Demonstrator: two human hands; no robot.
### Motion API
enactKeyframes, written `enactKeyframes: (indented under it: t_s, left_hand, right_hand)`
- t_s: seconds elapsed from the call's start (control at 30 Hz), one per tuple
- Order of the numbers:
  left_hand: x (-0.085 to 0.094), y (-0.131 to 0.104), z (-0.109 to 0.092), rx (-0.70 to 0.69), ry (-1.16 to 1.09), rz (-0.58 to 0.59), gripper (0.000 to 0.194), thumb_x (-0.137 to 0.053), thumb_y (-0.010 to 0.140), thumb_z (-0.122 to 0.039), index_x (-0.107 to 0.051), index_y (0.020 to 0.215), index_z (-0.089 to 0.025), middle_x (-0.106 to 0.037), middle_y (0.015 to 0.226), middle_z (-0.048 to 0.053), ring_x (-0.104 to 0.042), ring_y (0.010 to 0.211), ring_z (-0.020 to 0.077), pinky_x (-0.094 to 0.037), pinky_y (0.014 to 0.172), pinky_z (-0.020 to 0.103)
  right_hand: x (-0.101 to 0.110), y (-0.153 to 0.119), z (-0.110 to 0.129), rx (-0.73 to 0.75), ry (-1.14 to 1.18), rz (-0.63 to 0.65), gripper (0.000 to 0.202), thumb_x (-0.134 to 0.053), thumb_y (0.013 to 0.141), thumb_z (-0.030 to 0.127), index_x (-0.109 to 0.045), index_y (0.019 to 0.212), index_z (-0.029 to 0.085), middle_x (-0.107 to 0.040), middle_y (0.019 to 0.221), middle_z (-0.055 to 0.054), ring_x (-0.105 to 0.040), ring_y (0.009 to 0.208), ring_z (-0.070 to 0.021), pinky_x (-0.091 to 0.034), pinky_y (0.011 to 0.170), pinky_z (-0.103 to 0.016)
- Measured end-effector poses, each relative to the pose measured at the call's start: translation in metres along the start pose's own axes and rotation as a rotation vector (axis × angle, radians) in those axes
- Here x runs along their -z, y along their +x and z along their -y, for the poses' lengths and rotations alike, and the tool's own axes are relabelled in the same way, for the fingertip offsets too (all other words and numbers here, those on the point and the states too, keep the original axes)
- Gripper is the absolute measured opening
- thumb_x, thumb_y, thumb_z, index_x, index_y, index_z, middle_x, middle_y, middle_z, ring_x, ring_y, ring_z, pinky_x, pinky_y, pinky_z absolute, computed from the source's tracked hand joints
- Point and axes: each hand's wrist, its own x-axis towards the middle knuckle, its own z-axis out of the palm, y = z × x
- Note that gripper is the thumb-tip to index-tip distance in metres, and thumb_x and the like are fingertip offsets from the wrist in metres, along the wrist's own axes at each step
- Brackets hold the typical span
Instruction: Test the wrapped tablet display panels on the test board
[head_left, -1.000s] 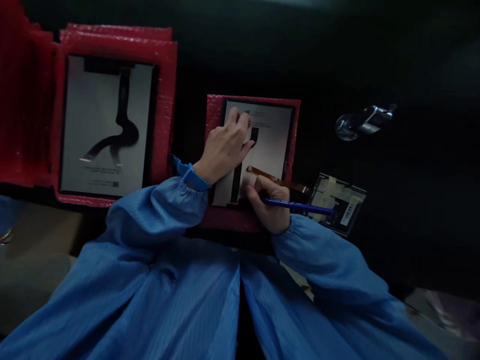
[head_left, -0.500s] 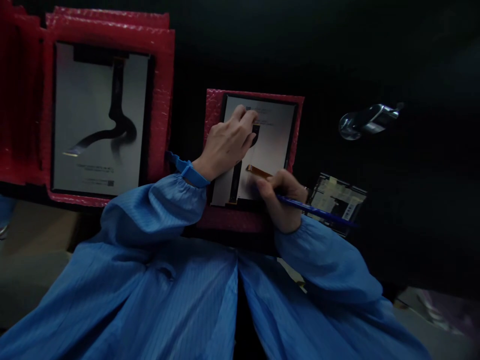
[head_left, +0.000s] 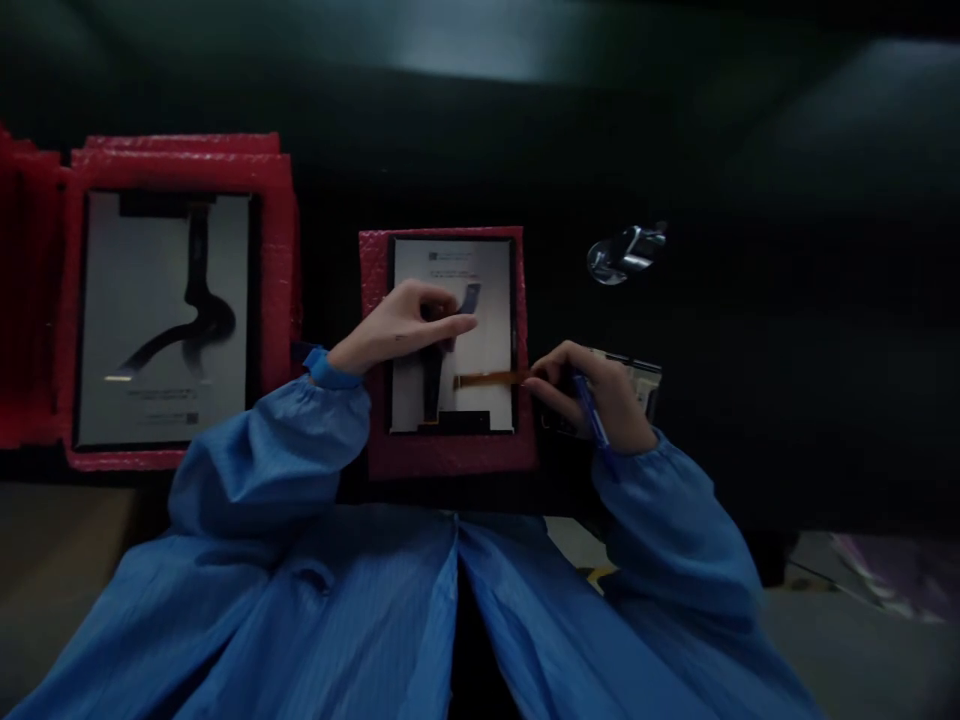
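Note:
A display panel (head_left: 491, 345) lies back side up in the middle, on red bubble wrap (head_left: 450, 458). My left hand (head_left: 409, 322) is closed over the panel and pinches its black flex cable (head_left: 433, 385); the cable's tip sticks up past my thumb. At the panel's right edge, my right hand (head_left: 598, 388) pinches one end of an orange flex cable (head_left: 491, 379), whose other end reaches left over the panel. A blue pen (head_left: 591, 410) is tucked in that hand, pointing down toward the sleeve. Behind the right hand is a partly hidden circuit board (head_left: 645, 378).
A second display panel (head_left: 165, 330) with a curled black flex cable (head_left: 201, 315) lies on red bubble wrap (head_left: 274, 270) at the left. More red wrap (head_left: 30, 300) sits at the far left edge. A shiny metallic object (head_left: 628, 252) lies on the dark table at right.
My right hand has moved right to the panel's edge, and the pen has swung back. My left hand has turned and now raises the black cable's tip. The camera view has shifted.

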Motion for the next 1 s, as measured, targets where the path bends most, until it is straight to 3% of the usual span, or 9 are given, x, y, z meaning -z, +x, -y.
enactKeyframes:
  t_s: [0.2,0.3,0.4,0.47,0.6,0.7,0.83,1.0]
  left_hand:
    - [0.001,-0.013,-0.015,0.202,-0.447,0.214,0.025,-0.074,0.079,-0.040,-0.071,0.090,-0.018,-0.065,0.062,0.003,-0.061,0.057,0.0156,-0.049,0.056,0.027]
    - [-0.005,-0.015,-0.021,0.245,-0.604,0.269,0.035,-0.067,0.081,-0.049,-0.074,0.095,-0.018,-0.059,0.059,0.001,-0.037,0.039,0.0068,-0.028,0.038,0.022]
    - [-0.008,-0.016,-0.024,0.283,-0.714,0.314,0.053,-0.053,0.082,-0.065,-0.075,0.088,-0.018,-0.053,0.056,0.001,-0.015,0.036,0.0039,-0.011,0.035,0.024]
    - [-0.011,-0.019,-0.025,0.276,-0.708,0.242,0.049,-0.057,0.081,-0.064,-0.074,0.081,-0.018,-0.050,0.053,0.000,-0.018,0.037,0.0047,-0.014,0.036,0.025]
    - [-0.021,-0.025,-0.031,0.133,-0.511,-0.063,0.023,-0.075,0.080,-0.040,-0.071,0.072,-0.019,-0.052,0.053,-0.002,-0.037,0.042,0.0064,-0.027,0.040,0.022]
    - [-0.031,-0.026,-0.038,0.014,-0.306,-0.219,0.022,-0.079,0.079,-0.036,-0.072,0.070,-0.018,-0.056,0.052,-0.002,-0.046,0.045,0.0080,-0.036,0.043,0.022]
    - [-0.040,-0.024,-0.042,-0.035,-0.181,-0.314,0.028,-0.083,0.075,-0.041,-0.072,0.068,-0.016,-0.061,0.055,-0.001,-0.052,0.048,0.0093,-0.040,0.045,0.022]
    - [-0.042,-0.022,-0.037,-0.053,-0.157,-0.350,0.027,-0.082,0.077,-0.039,-0.071,0.069,-0.015,-0.063,0.056,-0.001,-0.051,0.048,0.0081,-0.038,0.044,0.020]
  right_hand:
    - [0.003,0.021,0.021,-0.014,0.381,0.014,0.044,-0.072,0.086,0.053,-0.040,0.075,0.024,-0.062,0.076,0.002,-0.059,0.065,-0.0137,-0.052,0.063,-0.029]
    - [0.000,0.028,0.028,-0.010,0.486,0.002,0.046,-0.070,0.087,0.055,-0.037,0.074,0.025,-0.061,0.074,0.003,-0.059,0.062,-0.0132,-0.055,0.064,-0.032]
    - [-0.006,0.031,0.030,0.006,0.533,-0.049,0.047,-0.070,0.086,0.054,-0.034,0.074,0.026,-0.064,0.075,0.003,-0.062,0.064,-0.0146,-0.058,0.069,-0.037]
    - [-0.010,0.030,0.031,0.017,0.552,-0.085,0.047,-0.070,0.087,0.050,-0.032,0.073,0.026,-0.065,0.075,0.003,-0.064,0.065,-0.0152,-0.059,0.070,-0.038]
    - [-0.014,0.024,0.034,0.031,0.528,-0.159,0.043,-0.069,0.088,0.040,-0.031,0.073,0.026,-0.066,0.076,0.003,-0.065,0.066,-0.0155,-0.058,0.068,-0.036]
    - [-0.016,0.020,0.036,0.008,0.452,-0.204,0.043,-0.068,0.089,0.043,-0.031,0.073,0.026,-0.065,0.077,0.003,-0.064,0.066,-0.0163,-0.058,0.067,-0.037]
    - [-0.018,0.020,0.038,0.073,0.453,-0.217,0.041,-0.068,0.090,0.036,-0.032,0.072,0.026,-0.065,0.075,0.004,-0.063,0.063,-0.0142,-0.057,0.064,-0.033]
    - [-0.019,0.020,0.036,0.081,0.442,-0.223,0.039,-0.068,0.089,0.031,-0.033,0.072,0.026,-0.067,0.075,0.003,-0.063,0.064,-0.0136,-0.055,0.062,-0.031]
